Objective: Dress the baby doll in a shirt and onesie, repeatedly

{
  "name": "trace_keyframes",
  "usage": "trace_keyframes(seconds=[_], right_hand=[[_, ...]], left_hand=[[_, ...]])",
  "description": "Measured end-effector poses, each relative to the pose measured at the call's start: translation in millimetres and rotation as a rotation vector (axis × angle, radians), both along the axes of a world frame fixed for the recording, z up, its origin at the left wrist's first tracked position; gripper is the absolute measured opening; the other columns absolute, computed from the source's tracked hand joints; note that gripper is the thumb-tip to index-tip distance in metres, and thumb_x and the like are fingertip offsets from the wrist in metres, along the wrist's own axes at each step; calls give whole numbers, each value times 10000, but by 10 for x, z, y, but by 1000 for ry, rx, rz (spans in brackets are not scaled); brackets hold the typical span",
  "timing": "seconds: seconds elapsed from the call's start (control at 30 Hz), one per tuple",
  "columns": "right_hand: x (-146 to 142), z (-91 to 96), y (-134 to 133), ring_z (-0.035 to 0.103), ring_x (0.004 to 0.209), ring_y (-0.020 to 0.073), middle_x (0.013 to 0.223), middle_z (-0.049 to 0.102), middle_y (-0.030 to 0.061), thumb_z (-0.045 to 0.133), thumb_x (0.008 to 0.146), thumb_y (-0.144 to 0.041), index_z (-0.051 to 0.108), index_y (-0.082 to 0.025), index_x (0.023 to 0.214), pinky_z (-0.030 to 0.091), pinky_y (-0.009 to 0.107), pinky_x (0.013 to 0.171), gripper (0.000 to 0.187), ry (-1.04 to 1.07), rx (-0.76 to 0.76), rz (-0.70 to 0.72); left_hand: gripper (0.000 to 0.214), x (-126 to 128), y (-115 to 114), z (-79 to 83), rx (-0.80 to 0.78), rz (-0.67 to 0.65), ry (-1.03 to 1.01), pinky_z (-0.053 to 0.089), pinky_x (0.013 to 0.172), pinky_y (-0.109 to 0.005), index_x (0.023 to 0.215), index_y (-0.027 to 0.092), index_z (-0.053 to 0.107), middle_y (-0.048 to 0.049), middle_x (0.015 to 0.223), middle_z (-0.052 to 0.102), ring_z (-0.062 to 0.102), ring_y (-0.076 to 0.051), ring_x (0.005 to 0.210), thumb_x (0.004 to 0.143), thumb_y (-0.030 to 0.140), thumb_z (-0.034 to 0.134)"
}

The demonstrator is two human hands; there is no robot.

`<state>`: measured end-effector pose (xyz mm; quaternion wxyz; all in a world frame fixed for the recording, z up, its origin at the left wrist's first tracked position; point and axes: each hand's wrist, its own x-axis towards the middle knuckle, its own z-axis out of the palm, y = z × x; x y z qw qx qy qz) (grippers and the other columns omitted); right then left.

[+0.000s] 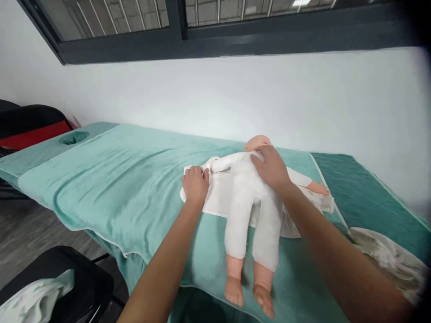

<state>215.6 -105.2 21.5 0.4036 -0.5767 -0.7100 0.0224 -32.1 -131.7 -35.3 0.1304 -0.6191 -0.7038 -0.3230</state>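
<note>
A baby doll (247,211) in a white suit lies on its back on a white cloth (218,197), head towards the wall, bare feet near the table's front edge. My left hand (194,184) is closed on the end of the doll's sleeve at the cloth's left edge. My right hand (271,168) lies flat on the doll's chest just below the head (256,142), fingers stretched out.
A teal towel (111,179) covers the massage table, which has a face hole (73,137) at the far left. A crumpled pale cloth (387,258) lies at the right. A black stool (67,282) with a cloth on it stands at the lower left. The white wall runs behind.
</note>
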Motion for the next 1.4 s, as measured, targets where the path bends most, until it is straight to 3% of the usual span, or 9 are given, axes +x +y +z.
trace_keyframes(seconds=[0.1, 0.2, 0.3, 0.5, 0.6, 0.73, 1.03, 1.27, 1.4], right_hand=[[339, -322, -237, 553, 1075, 262, 1221, 564, 145, 450, 905, -399, 571, -165, 1236, 427, 401, 926, 423, 319, 89, -266], [468, -529, -374, 566, 1007, 274, 1118, 614, 148, 391, 925, -492, 564, -149, 1267, 416, 416, 914, 515, 397, -70, -358], [461, -533, -399, 581, 1042, 289, 1113, 664, 141, 320, 949, -525, 571, -181, 1274, 410, 420, 923, 536, 364, -160, -340], [455, -409, -415, 616, 1082, 327, 1152, 689, 165, 253, 965, -537, 595, -203, 1259, 426, 463, 929, 561, 315, -257, -338], [471, -406, -416, 618, 1114, 353, 1189, 679, 166, 255, 947, -616, 553, -222, 1330, 423, 507, 957, 624, 348, -348, -295], [488, -451, -378, 551, 1252, 343, 1346, 605, 137, 331, 886, -728, 455, -263, 1433, 373, 515, 1063, 728, 511, -407, -203], [370, -461, -333, 286, 1474, 224, 1598, 316, 53, 535, 833, -694, 329, -268, 1504, 240, 376, 1214, 821, 853, -376, 99], [306, -494, -270, 469, 1362, 224, 1512, 444, 31, 654, 793, -606, 317, -341, 1478, 410, 362, 1130, 809, 1134, -405, 225], [293, -554, -246, 453, 1374, 210, 1539, 398, 14, 690, 785, -560, 327, -364, 1468, 398, 348, 1140, 798, 1145, -420, 275]], left_hand=[[270, 29, -12, 39, -8, -38, 71, 399, 791, -374, 888, 195, 582, -102, 921, 659, 585, -272, 941, 990, 381, 415], [276, 54, -27, 75, -29, -105, 142, 394, 799, -365, 870, 199, 580, -90, 877, 658, 590, -261, 922, 998, 366, 401], [293, 73, -66, 110, -38, -105, 151, 394, 801, -361, 874, 200, 581, -87, 889, 667, 600, -259, 928, 1001, 379, 388], [411, 19, -179, 172, -209, 114, -120, 411, 702, -323, 1052, 210, 593, -92, 999, 708, 654, -250, 904, 996, 499, 306], [425, -48, -170, 242, -370, 73, -154, 420, 708, -318, 1053, 213, 634, -115, 1017, 724, 664, -269, 924, 946, 545, 391], [310, -87, -31, 419, -430, -62, -333, 422, 716, -291, 943, 204, 673, -92, 1010, 728, 649, -240, 920, 844, 476, 564], [310, 79, 475, 684, -516, -168, -471, 350, 546, -282, 667, 168, 612, -7, 560, 549, 496, -144, 540, 790, 453, 622], [126, 346, 691, 799, -386, -286, -405, 356, 639, -277, 758, 199, 574, 6, 735, 594, 506, -148, 689, 781, 306, 636], [125, 593, 696, 863, -328, -393, -393, 369, 675, -267, 775, 204, 548, 17, 758, 587, 503, -140, 710, 829, 312, 585]])
